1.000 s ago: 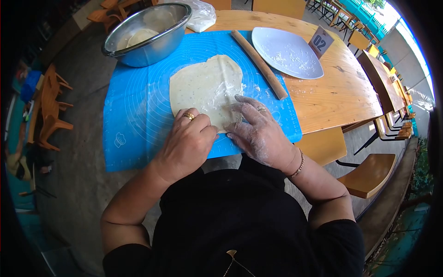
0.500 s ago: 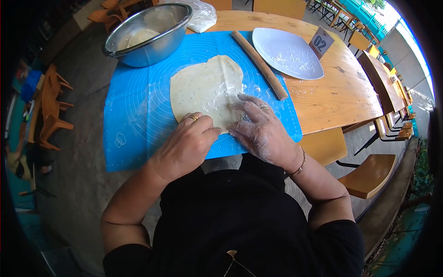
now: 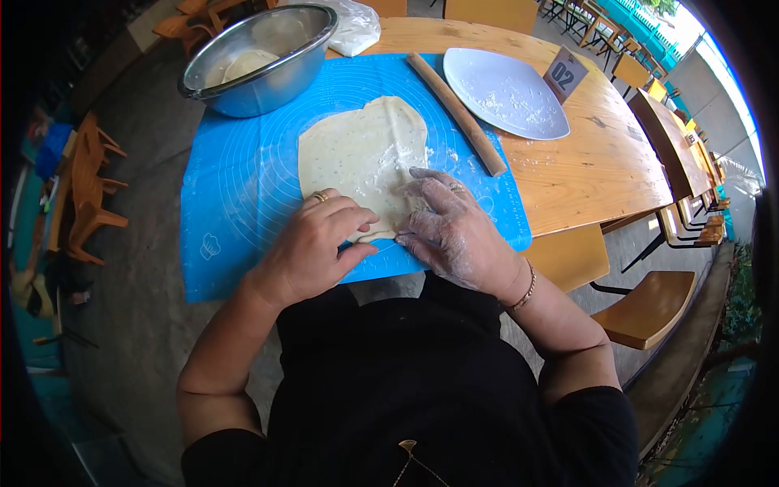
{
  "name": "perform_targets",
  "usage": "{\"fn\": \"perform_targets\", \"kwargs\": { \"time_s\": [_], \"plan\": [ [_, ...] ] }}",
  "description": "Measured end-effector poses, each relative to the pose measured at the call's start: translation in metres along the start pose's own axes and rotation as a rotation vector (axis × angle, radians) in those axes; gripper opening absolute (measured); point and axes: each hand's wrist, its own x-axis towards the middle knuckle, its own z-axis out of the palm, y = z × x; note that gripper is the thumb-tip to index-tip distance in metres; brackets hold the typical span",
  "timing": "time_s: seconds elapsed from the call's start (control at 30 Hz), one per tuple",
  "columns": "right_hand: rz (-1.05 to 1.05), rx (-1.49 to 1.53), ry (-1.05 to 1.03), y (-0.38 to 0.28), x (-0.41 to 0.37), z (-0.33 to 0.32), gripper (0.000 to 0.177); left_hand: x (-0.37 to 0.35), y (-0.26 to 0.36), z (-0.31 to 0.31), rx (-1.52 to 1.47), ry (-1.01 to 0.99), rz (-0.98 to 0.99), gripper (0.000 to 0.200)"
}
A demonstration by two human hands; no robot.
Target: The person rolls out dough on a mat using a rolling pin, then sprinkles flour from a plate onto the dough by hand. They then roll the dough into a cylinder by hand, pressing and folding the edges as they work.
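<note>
Right at the near edge of the blue mat (image 3: 243, 199), the flattened dough (image 3: 357, 150) lies close to my body, likely so that I can work its turned-up near edge without stretching. My left hand (image 3: 312, 243) is half uncurled, fingers over the dough's near left part, thumb apart below the edge, gripping nothing firmly. My right hand (image 3: 454, 227), dusted white, is loosely curled over the near right corner, probably steadying it; whether thumb and fingers pinch the edge, I can't tell.

White powder (image 3: 389, 166) is scattered on the dough, presumably against sticking. The rolling pin (image 3: 458, 116) lies slantwise on the mat's right side, out of my hands' way, beside the powdery plate (image 3: 464, 66). On the far left, the metal bowl (image 3: 268, 93) holds a pale lump (image 3: 247, 65), apparently more dough, away from my fingers.
</note>
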Motion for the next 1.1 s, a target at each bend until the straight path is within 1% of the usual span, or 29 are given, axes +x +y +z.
{"fn": "perform_targets", "kwargs": {
  "time_s": [0.13, 0.2, 0.33, 0.4, 0.5, 0.63, 0.7, 0.73, 0.8, 0.83, 0.9, 1.1],
  "plan": [
    [-0.01, 0.028, 0.033, 0.001, 0.001, 0.003, 0.023, -0.004, 0.002, -0.01, 0.095, -0.019, 0.029, 0.019],
    [-0.023, 0.037, 0.018, -0.003, 0.003, 0.004, 0.023, -0.007, -0.002, -0.01, 0.123, -0.064, 0.048, 0.02],
    [-0.034, 0.018, 0.025, 0.001, 0.003, 0.005, 0.023, -0.008, 0.007, -0.009, 0.176, -0.055, 0.062, 0.02],
    [-0.006, -0.002, 0.049, 0.003, 0.0, 0.002, 0.022, -0.006, 0.016, -0.007, 0.207, 0.042, 0.058, 0.017],
    [0.0, 0.001, 0.036, 0.002, -0.003, -0.003, 0.021, -0.005, 0.015, 0.0, 0.218, 0.002, 0.041, 0.017],
    [0.034, -0.021, 0.029, 0.01, -0.009, -0.009, 0.021, -0.003, 0.005, 0.008, 0.208, -0.01, 0.009, 0.018],
    [0.046, -0.027, 0.059, 0.012, -0.012, -0.008, 0.021, -0.004, 0.006, 0.01, 0.17, 0.057, -0.023, 0.015],
    [0.045, -0.025, 0.059, 0.011, -0.012, -0.008, 0.021, -0.003, 0.008, 0.012, 0.171, 0.057, -0.025, 0.015],
    [0.052, -0.02, 0.071, 0.007, -0.014, -0.008, 0.021, 0.001, 0.014, 0.016, 0.122, 0.145, -0.007, 0.012],
    [0.052, -0.018, 0.072, 0.007, -0.013, -0.006, 0.021, 0.001, 0.013, 0.017, 0.123, 0.144, -0.008, 0.012],
    [0.037, -0.02, 0.057, 0.008, -0.013, -0.003, 0.021, 0.001, 0.01, 0.02, 0.107, 0.063, 0.051, 0.012],
    [0.051, 0.019, 0.068, 0.009, -0.01, -0.002, 0.021, 0.002, 0.006, 0.024, 0.118, 0.093, 0.072, 0.013]
  ]
}}
